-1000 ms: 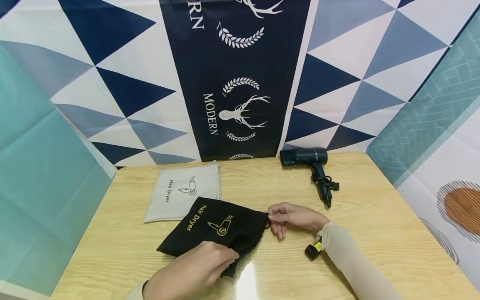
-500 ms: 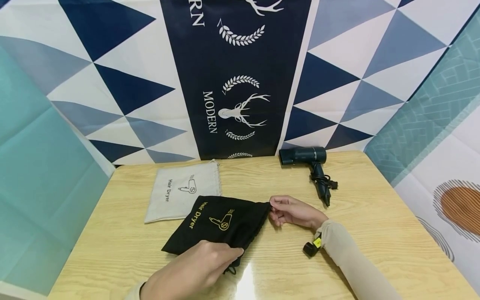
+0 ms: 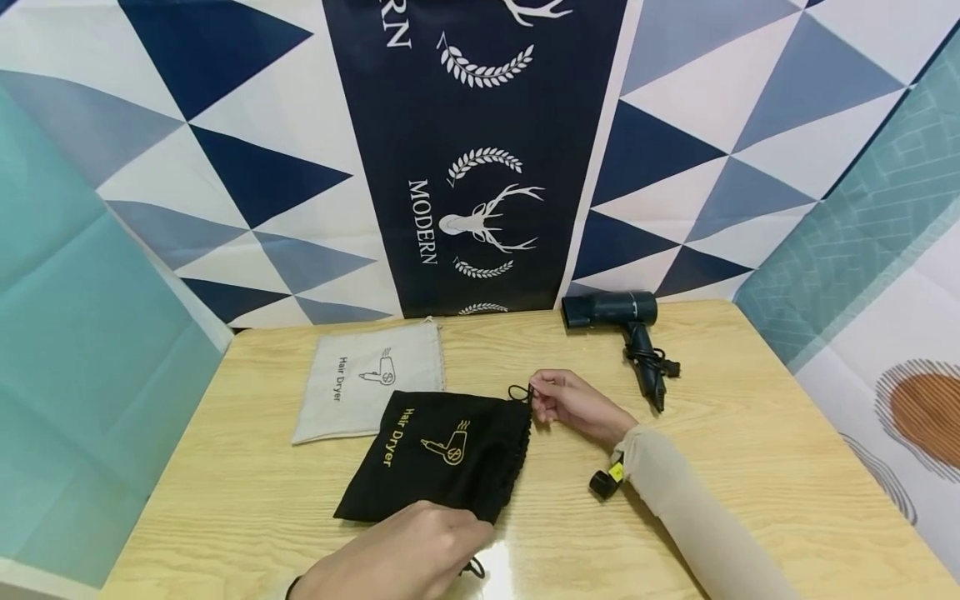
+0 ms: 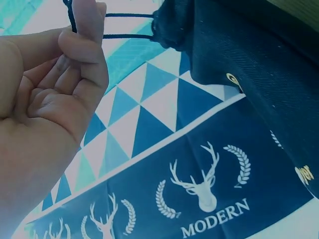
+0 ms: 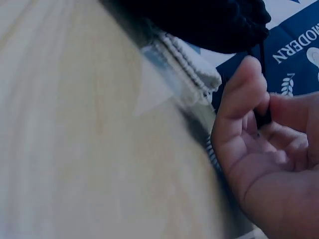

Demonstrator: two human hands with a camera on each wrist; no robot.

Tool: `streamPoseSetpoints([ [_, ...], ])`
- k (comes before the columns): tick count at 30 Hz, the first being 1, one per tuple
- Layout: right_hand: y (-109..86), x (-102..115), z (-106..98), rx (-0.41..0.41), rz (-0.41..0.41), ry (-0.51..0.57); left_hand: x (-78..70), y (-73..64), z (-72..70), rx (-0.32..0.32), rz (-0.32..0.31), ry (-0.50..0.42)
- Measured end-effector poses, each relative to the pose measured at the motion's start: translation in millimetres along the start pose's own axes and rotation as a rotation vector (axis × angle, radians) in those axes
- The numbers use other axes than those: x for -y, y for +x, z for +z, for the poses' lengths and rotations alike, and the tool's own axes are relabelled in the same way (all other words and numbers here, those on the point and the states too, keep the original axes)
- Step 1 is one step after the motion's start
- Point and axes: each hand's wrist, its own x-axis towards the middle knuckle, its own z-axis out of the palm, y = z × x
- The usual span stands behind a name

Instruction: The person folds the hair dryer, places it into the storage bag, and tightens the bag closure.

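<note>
While the left hand (image 3: pixel 420 550) pinches one drawstring (image 4: pixel 127 36), we see the right hand (image 3: pixel 577 407) pinching another cord (image 5: pixel 262 54); the black bag (image 3: pixel 423 454) sits between, though whether it touches the table (image 3: pixel 592 542) we cannot tell.

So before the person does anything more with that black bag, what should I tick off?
1. Left hand has a grip: ok, it pinches the left cord.
2. Right hand has a grip: ok, it pinches the right cord.
3. Black bag fully closed at the mouth: cannot tell; the edge looks gathered, but no view shows the opening squarely.
4. Black bag clear of the pale bag: not ok; in the head view it overlaps the pale bag's near right corner.
5. Hair dryer clear of both hands: ok, it lies apart at the back right.
</note>
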Motion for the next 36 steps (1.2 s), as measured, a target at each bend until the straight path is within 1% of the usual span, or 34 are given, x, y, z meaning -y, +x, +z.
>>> streamPoseSetpoints([
  [4,13.9,11,9,-0.051,-0.024,-0.008,-1.5,4.6,-3.7,0.040,-0.014,0.014],
  [7,23.3,19,13,-0.047,-0.039,-0.064,-3.4,8.7,-6.3,0.052,-0.012,0.035],
  [9,28.1,22,16,-0.039,-0.048,-0.094,-4.6,10.7,-7.3,0.045,0.001,0.055],
  [11,31.7,25,18,-0.033,-0.058,-0.120,-5.5,12.5,-7.8,0.043,0.007,0.063],
  [14,35.6,29,21,-0.041,-0.071,-0.129,-6.0,15.2,-7.9,0.070,-0.006,0.076],
  [21,41.6,37,22,-0.081,-0.103,-0.204,-5.2,19.0,-5.8,0.143,-0.018,0.087],
  [25,44.8,41,21,-0.111,-0.111,-0.198,-6.0,21.4,-2.5,0.179,0.005,0.118],
  [28,48.3,43,23,-0.118,-0.114,-0.199,-7.3,23.1,0.6,0.182,0.047,0.150],
  [32,56.0,45,28,-0.097,-0.126,-0.214,-9.2,24.7,4.1,0.213,0.075,0.138],
  [36,65.1,44,32,-0.086,-0.128,-0.226,-11.8,25.1,8.9,0.250,0.084,0.130],
])
